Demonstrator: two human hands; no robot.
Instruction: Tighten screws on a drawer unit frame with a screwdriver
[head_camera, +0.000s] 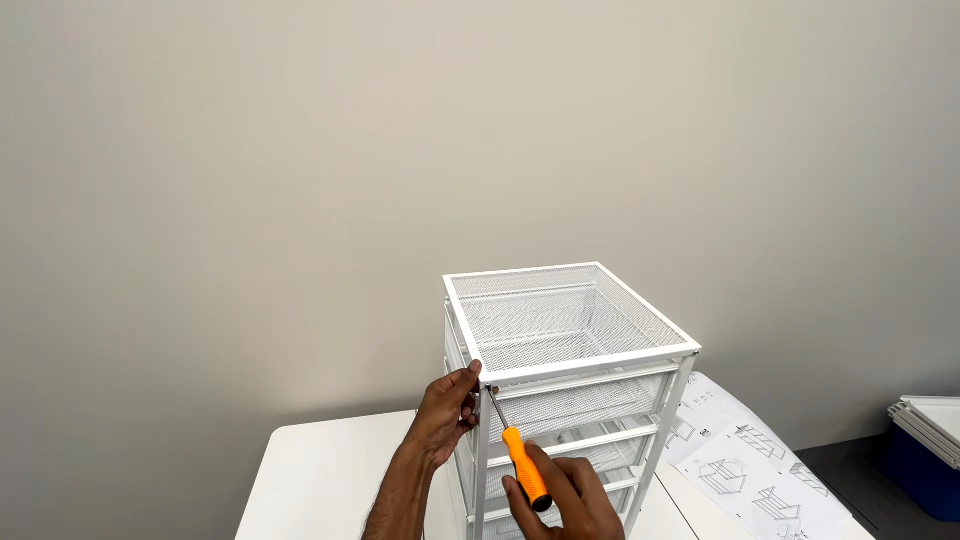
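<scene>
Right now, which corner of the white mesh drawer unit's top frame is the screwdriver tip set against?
The front-left corner, nearest the camera: the left hand steadies it while the orange-handled screwdriver, held in the right hand, angles up to it. The other corners are untouched.

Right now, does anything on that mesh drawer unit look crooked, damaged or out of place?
Nothing stands out. The white mesh drawer unit stands upright and square on the white table; the instruction sheets lie flat beside it.
</scene>
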